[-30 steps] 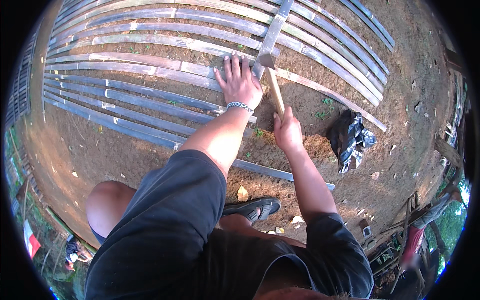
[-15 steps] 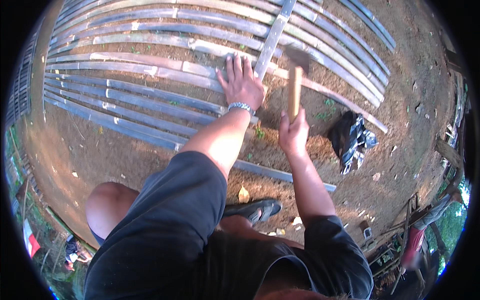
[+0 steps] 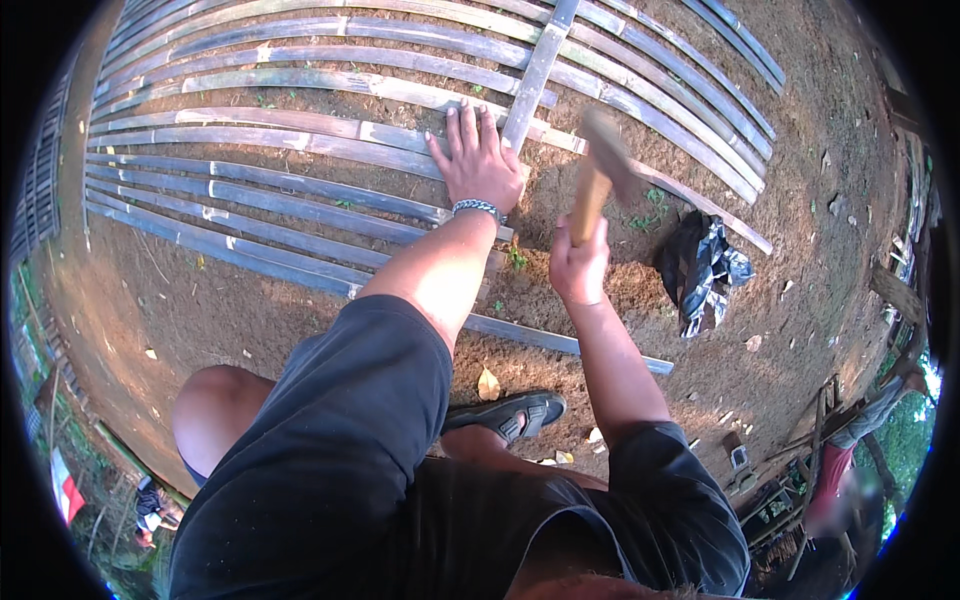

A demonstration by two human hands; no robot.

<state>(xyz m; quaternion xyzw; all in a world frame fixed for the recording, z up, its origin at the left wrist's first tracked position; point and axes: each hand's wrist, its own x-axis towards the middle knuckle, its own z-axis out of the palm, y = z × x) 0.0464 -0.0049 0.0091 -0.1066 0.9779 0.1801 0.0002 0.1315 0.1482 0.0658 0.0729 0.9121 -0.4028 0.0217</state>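
Note:
My left hand (image 3: 482,170) lies flat with its fingers spread, over the ends of several split bamboo slats (image 3: 300,143) and close beside the lower end of a bamboo crosspiece (image 3: 540,75). A chain bracelet circles that wrist. My right hand (image 3: 580,265) is closed around the wooden handle of a hammer (image 3: 590,205), raised above the ground to the right of my left hand. The hammer's metal head is blurred by motion. Long slats run side by side on the left, and others continue to the right beyond the crosspiece.
A crumpled black plastic bag (image 3: 705,270) lies on the dirt to the right. One loose slat (image 3: 570,342) rests near my sandaled foot (image 3: 515,415). Logs (image 3: 893,297) and sticks line the right edge. Other people (image 3: 832,485) are at both lower sides.
The hammer has tilted, its head swinging right and slightly down, and my right hand has shifted slightly left. My left hand stays pressed on the slats.

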